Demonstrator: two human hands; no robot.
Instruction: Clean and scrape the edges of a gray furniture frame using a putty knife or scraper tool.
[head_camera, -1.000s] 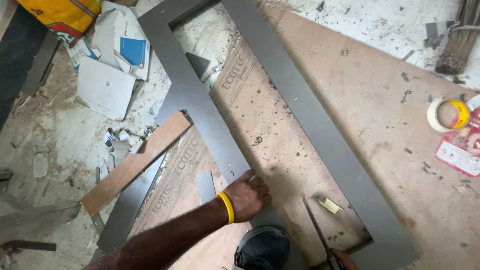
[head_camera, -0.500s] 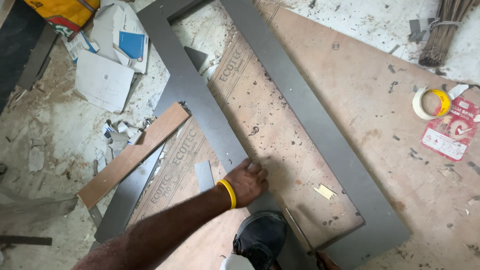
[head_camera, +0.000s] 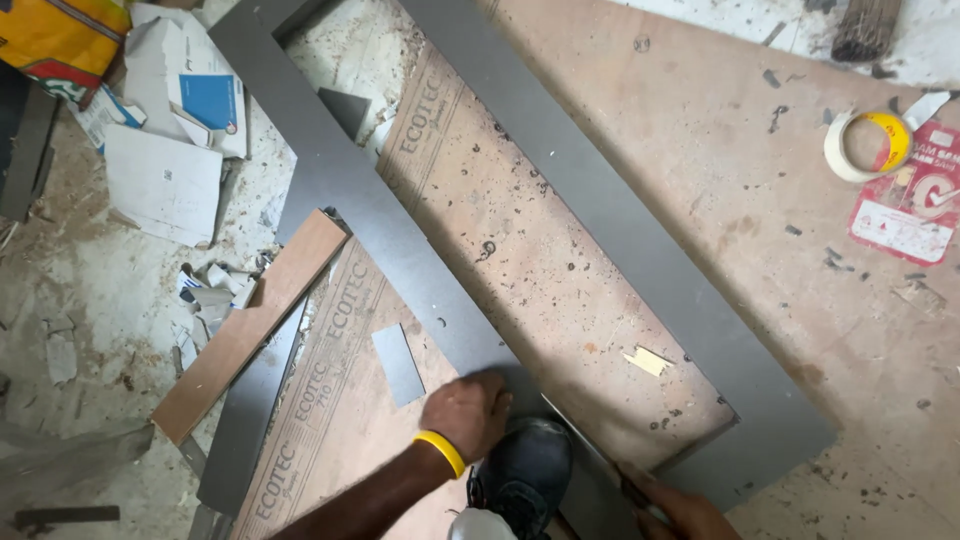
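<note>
Grey laminate frame (head_camera: 420, 260), cut as a long open rectangle, lies flat on a brown plywood sheet (head_camera: 620, 230) in the head view, running from the upper left down to the lower right. The person's left hand (head_camera: 468, 412), with a yellow wristband (head_camera: 441, 451) on the wrist, presses down on the nearer strip of the frame close to its lower end; its grip is clenched into a loose fist on the laminate and grasps nothing. Just beside that hand, a dark shoe (head_camera: 522, 472) stands on the same strip. The right hand (head_camera: 680, 512) shows only partly at the bottom edge, its grip closed around the handle of a thin blade (head_camera: 585, 450) that lies against the inner edge of the frame near the lower corner.

A small grey offcut (head_camera: 398, 363) rests on the plywood left of the strip. A brown wooden board (head_camera: 255, 325) lies slanted under the frame, with a dark grey strip (head_camera: 250, 420) beside it. A pale chip (head_camera: 648, 360) sits inside the frame opening. A roll of tape (head_camera: 866, 145) lies at the upper right, next to a red printed packet (head_camera: 915, 200). White cardboard scraps (head_camera: 165, 185) are strewn on the dusty floor at the upper left.
</note>
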